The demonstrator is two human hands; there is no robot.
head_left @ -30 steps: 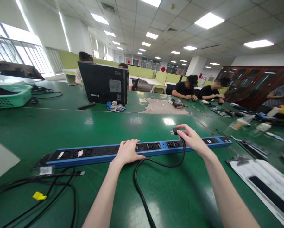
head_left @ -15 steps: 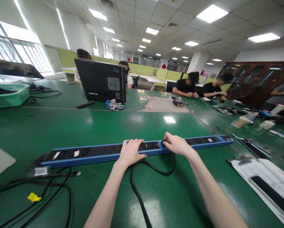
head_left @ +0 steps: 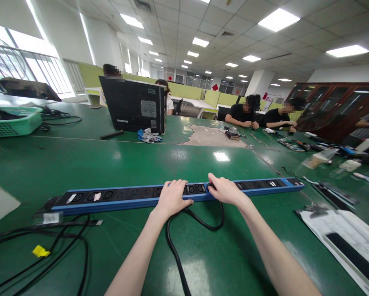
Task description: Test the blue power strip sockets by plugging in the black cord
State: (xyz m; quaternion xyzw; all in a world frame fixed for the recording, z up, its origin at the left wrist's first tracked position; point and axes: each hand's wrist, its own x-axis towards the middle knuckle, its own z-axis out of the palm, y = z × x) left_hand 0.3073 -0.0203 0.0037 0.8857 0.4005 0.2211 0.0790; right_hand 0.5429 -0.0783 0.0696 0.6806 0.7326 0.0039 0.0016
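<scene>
A long blue power strip (head_left: pixel 110 205) with black sockets lies across the green table in front of me. My left hand (head_left: pixel 172 195) grips it near its middle, with the fingers over the top and the thumb along the front side. Just to the right, the fingers of my right hand (head_left: pixel 224 189) close round a black plug (head_left: pixel 211 187) at the strip's top face. Most of the plug is hidden by those fingers. A thick black cable (head_left: pixel 175 248) loops out from beneath my right hand and runs toward me between my forearms.
More black cables (head_left: pixel 86 246) with a yellow tag (head_left: pixel 41 251) lie front left. A clipboard (head_left: pixel 332 230) with papers is at right. Behind stand a green basket (head_left: pixel 24 127), a black computer case (head_left: pixel 131 107) and gloves (head_left: pixel 149 135). Two people work at the back right.
The power strip appears shifted slightly left in the view, and my right hand with the plug likewise. Both hands keep their hold, and the cable loop has moved slightly left.
</scene>
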